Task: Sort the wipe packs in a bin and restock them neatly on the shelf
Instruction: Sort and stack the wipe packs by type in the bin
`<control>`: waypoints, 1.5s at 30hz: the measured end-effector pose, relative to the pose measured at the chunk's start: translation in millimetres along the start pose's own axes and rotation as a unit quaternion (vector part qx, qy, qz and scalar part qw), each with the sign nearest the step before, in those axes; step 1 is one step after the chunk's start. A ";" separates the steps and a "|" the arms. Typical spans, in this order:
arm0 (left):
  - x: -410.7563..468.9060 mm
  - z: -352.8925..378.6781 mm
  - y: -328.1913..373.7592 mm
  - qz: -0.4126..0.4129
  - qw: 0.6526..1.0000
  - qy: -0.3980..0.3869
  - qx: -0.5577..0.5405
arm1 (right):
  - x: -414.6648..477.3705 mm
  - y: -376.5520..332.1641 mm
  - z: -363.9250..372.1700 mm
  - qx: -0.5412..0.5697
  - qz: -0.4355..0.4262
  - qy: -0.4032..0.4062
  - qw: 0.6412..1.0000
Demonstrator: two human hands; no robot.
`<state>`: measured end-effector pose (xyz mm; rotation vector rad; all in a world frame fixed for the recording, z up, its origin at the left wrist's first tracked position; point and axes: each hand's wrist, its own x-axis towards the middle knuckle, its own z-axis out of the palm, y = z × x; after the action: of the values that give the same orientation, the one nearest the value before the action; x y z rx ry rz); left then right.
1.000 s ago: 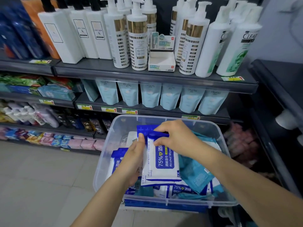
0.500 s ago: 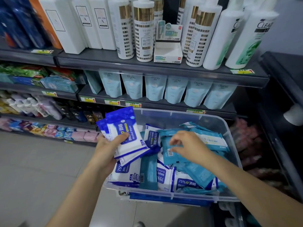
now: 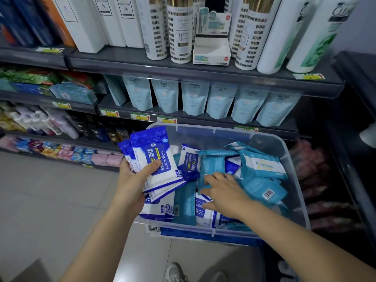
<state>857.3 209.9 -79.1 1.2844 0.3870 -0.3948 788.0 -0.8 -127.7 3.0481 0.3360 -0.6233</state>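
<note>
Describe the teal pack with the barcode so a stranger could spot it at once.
Find the clear plastic bin standing in front of the shelves, then look at its right half, just past the right hand. In the heap of teal packs there, the teal pack is the only one showing a white barcode label facing up.

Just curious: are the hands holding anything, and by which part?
The left hand grips stacked alcohol wipe packs by their lower ends. The right hand touches a teal pack; grip unclear.
</note>
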 end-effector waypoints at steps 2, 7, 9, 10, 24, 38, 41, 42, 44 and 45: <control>-3.3 -3.3 -0.1 0.001 1.000 0.002 0.003 | 5.8 0.2 0.8 -0.025 0.006 -0.002 1.000; -9.0 -14.3 -1.0 -0.003 1.000 0.005 0.008 | 14.5 24.2 -8.7 0.063 0.058 -0.023 0.996; -10.6 -16.1 -1.7 -0.003 1.000 0.006 0.006 | 13.8 35.6 -13.4 0.088 0.063 -0.042 0.993; -11.2 -16.1 -2.1 -0.003 1.000 0.004 0.007 | 12.7 39.4 -14.9 0.088 0.057 -0.052 0.993; -14.0 -7.0 -8.7 -0.043 0.998 -0.030 0.046 | 10.0 34.9 -0.7 0.042 -0.010 0.109 0.993; -17.8 30.5 -14.1 -0.014 0.993 -0.101 0.059 | -31.6 37.7 -115.3 0.618 0.150 0.382 0.671; -20.0 41.9 -15.2 0.014 0.989 -0.129 0.072 | -27.6 20.0 -122.1 0.566 0.134 0.382 0.718; -21.0 45.9 -15.9 0.026 0.987 -0.138 0.079 | -24.9 12.9 -122.2 0.551 0.133 0.373 0.734; -24.2 53.6 -17.3 0.047 0.982 -0.154 0.096 | -19.3 -1.2 -118.7 0.543 0.128 0.356 0.750; -25.7 56.8 -18.4 0.056 0.980 -0.160 0.104 | -17.8 -7.2 -117.3 0.543 0.126 0.346 0.755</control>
<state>829.2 152.3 -68.6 1.4094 0.0000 -0.5478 815.8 9.0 -12.6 4.1571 -0.7474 0.6537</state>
